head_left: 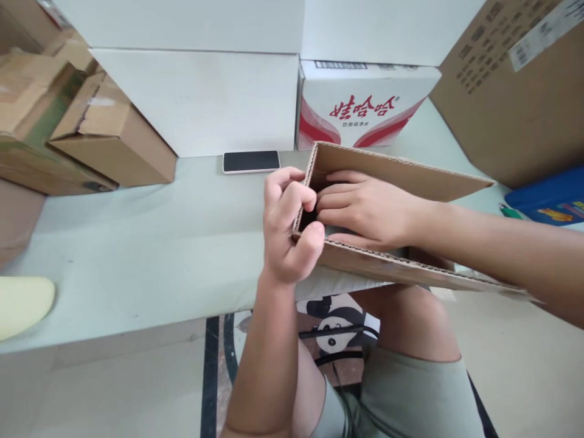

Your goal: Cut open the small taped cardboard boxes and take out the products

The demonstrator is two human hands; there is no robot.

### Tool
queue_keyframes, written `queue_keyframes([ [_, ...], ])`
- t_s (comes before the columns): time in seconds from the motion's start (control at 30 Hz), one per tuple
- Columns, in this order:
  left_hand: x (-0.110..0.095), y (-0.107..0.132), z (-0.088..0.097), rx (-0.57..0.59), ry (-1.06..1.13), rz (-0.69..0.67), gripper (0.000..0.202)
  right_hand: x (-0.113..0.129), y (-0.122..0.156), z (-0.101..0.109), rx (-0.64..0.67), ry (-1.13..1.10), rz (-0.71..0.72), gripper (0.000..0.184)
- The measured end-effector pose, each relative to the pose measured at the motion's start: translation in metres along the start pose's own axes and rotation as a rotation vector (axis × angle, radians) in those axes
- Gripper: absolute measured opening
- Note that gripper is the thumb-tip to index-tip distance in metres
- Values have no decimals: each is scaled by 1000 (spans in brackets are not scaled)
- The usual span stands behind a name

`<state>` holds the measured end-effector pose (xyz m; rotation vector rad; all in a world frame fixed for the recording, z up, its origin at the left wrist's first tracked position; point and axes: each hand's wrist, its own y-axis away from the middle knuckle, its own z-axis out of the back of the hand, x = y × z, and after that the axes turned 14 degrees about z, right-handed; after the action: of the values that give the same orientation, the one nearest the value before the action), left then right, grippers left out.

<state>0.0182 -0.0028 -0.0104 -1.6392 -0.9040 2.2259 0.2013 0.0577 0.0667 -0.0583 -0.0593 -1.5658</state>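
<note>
An opened cardboard box (387, 167) stands at the table's front edge, its long side walls running toward the right. My left hand (292, 225) grips the box's left end, fingers curled over the rim and thumb at the near corner. Inside the box lies my right hand (360, 207), palm down with its fingers stretched out toward the left end. What is under the right palm is hidden. The right forearm comes in over the box's open right side.
A phone (251, 162) lies behind the box. White cartons (196, 100) and a red-and-white carton (365, 109) line the back. Brown boxes (123, 140) stand left, a large brown carton (515, 97) and a blue package (547, 198) right. A yellow object (25, 306) rests front left.
</note>
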Motion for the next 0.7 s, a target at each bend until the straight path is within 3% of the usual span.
queue_keyframes([
  [0.17,-17,1,-4,-70,-30,43,10,17,16,31,-66,13,-95,52],
  [0.3,-26,4,-8,-90,-27,103,8,33,35,54,-106,89,-148,37],
  [0.43,-26,5,-14,-111,21,129,6,39,58,56,-70,286,-68,23],
  [0.53,-22,5,-19,-158,70,110,7,40,74,46,-94,238,-187,16],
  [0.6,-20,5,-21,-155,70,95,9,41,81,40,-111,177,-325,29],
  [0.7,-19,5,-23,-116,64,69,10,43,82,37,-58,132,-417,69],
])
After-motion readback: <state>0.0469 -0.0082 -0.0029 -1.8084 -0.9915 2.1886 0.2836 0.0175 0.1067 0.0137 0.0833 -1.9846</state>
